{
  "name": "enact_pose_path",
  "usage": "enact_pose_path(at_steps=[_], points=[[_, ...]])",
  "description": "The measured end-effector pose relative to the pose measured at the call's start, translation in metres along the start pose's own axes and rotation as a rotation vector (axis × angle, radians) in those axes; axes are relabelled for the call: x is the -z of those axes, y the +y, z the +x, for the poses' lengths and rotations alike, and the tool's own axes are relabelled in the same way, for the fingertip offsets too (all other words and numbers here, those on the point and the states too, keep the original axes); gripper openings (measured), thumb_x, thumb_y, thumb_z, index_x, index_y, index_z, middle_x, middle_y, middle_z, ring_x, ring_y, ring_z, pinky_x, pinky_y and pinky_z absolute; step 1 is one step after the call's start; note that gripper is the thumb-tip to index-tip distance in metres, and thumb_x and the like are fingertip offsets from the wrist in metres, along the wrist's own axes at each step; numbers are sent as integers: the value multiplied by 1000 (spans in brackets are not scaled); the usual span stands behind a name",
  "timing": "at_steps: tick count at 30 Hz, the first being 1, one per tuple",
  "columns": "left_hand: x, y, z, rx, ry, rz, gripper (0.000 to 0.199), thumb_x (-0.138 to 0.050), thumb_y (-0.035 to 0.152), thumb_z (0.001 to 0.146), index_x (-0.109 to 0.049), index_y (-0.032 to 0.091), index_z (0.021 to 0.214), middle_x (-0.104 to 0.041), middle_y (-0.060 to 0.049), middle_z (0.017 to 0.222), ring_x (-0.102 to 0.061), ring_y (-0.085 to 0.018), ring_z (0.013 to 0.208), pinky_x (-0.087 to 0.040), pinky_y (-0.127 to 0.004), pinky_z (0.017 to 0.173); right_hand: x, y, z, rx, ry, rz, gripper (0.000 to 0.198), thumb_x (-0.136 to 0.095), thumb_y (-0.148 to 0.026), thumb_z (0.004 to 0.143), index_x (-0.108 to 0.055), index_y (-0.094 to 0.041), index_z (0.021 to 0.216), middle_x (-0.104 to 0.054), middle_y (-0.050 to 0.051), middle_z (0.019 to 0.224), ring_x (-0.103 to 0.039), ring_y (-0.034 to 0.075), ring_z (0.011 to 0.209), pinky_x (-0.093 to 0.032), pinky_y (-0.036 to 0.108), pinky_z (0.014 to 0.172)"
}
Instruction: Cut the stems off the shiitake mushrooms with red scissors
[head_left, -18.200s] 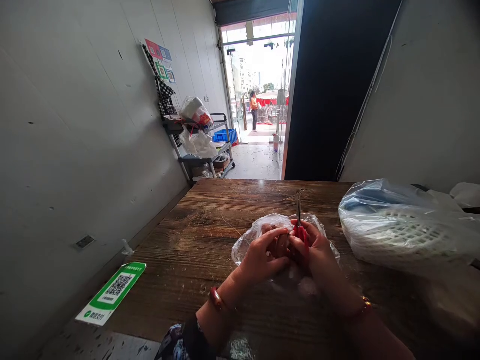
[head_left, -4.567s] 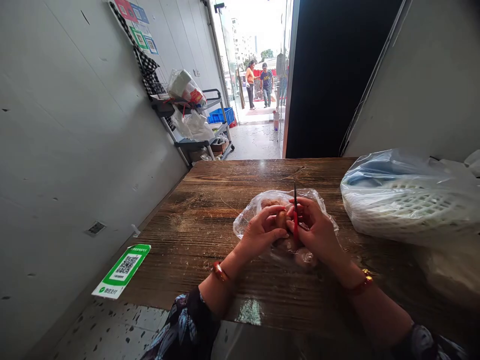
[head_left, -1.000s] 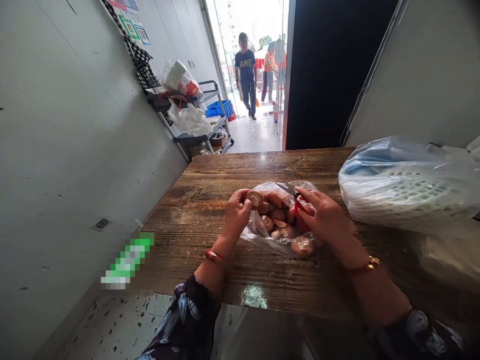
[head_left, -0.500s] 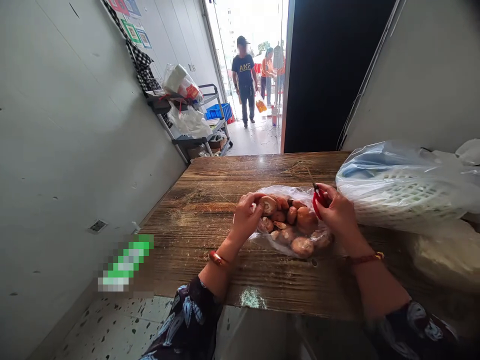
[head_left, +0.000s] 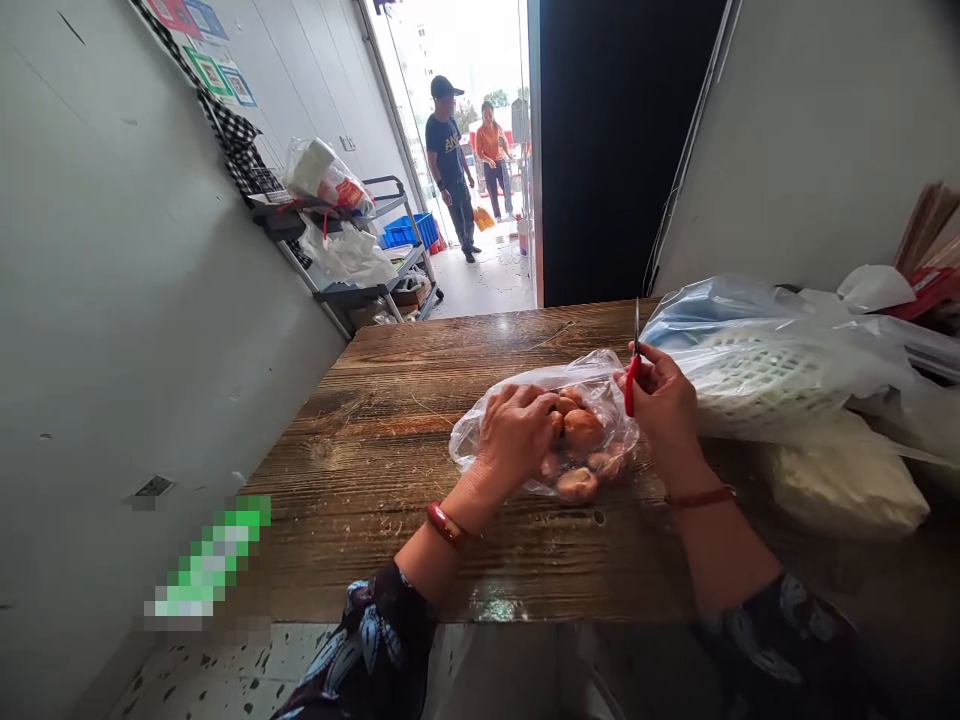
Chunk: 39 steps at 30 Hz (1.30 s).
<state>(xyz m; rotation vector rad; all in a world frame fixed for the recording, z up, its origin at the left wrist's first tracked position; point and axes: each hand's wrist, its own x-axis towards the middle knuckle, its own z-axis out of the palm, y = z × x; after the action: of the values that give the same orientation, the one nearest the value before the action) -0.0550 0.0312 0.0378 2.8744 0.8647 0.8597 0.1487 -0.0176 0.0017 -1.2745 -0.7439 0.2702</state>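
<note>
Brown mushrooms (head_left: 583,430) lie in a clear plastic bag (head_left: 472,425) on the wooden table. My left hand (head_left: 517,430) reaches over the bag's left part, its fingers curled down among the mushrooms. Whatever sits under those fingertips is hidden. My right hand (head_left: 660,395) is closed around red-handled scissors (head_left: 634,378), blades pointing up and away from me. It is just right of the bag, with its fingertips near the bag's upper right edge.
A large clear bag over a pale perforated basket (head_left: 750,370) stands at the right, with a pale bagged bundle (head_left: 847,480) before it. Beyond the wooden table (head_left: 352,520) are a cart (head_left: 352,290) holding bags, a blue crate (head_left: 409,232) and two people in the doorway.
My left hand no longer shows the mushroom it held; it has moved right and down over the pile. The scissors have turned more upright. The camera view has swung right.
</note>
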Motion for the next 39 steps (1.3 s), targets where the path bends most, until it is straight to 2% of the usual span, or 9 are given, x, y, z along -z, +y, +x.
enact_pose_path(at_steps=[3,6,11,17,22,26,29,34,39], points=[[-8,12,10,-118,-155,-63,30,-55,20,89,-67,24,116,-67,-6,119,-57,-26,110,-43,-44,99,0,1,1,11,-11,12,59,-74,-42,68,-61,-19,121,-72,6,93,-68,18,78,-57,33,72],[-16,16,15,-166,-222,-65,34,-62,21,85,-64,23,119,-64,-8,127,-55,-28,115,-42,-46,103,1,-2,2,9,8,9,59,-74,-41,68,-62,-17,121,-73,7,91,-67,18,75,-56,33,70],[-21,19,14,-176,-242,-28,42,-67,27,83,-61,24,125,-58,-8,137,-54,-30,120,-42,-48,105,3,-13,0,-2,92,-17,57,-74,-37,67,-64,-16,119,-71,4,82,-65,16,68,-54,29,62],[-23,23,10,-184,-234,-132,30,-47,21,96,-67,25,119,-67,-6,126,-60,-23,109,-44,-41,100,8,-20,-5,83,161,-30,56,-74,-40,72,-63,-19,123,-69,3,83,-64,16,69,-54,29,63],[-19,21,9,-193,-246,-151,30,-50,24,95,-70,28,117,-70,-6,113,-60,-25,102,-44,-42,98,7,-24,-9,108,113,-41,53,-72,-39,75,-62,-20,124,-67,1,83,-64,16,72,-55,30,68],[-14,20,4,-256,-297,-109,46,-53,16,88,-63,32,130,-64,-4,130,-56,-26,114,-38,-46,107,3,-23,-11,97,77,-5,52,-72,-37,75,-62,-21,123,-66,0,83,-63,15,73,-55,30,71],[-14,20,0,-291,-332,-118,56,-61,19,82,-57,33,136,-56,-3,142,-50,-29,124,-35,-47,110,1,-22,-13,82,51,11,51,-71,-35,74,-62,-20,122,-67,1,85,-64,15,74,-55,31,73],[-24,22,-4,-259,-294,-100,55,-64,25,83,-55,31,137,-54,-6,141,-46,-30,127,-34,-49,110,-3,-21,-17,121,32,-78,50,-70,-36,75,-62,-19,122,-70,3,88,-65,16,75,-55,34,77],[-28,26,-5,-205,-261,-67,52,-68,32,82,-58,30,133,-55,-10,131,-49,-31,118,-37,-49,106,-3,-17,-18,122,32,-111,52,-70,-36,75,-62,-19,124,-72,5,94,-67,18,79,-56,35,78]])
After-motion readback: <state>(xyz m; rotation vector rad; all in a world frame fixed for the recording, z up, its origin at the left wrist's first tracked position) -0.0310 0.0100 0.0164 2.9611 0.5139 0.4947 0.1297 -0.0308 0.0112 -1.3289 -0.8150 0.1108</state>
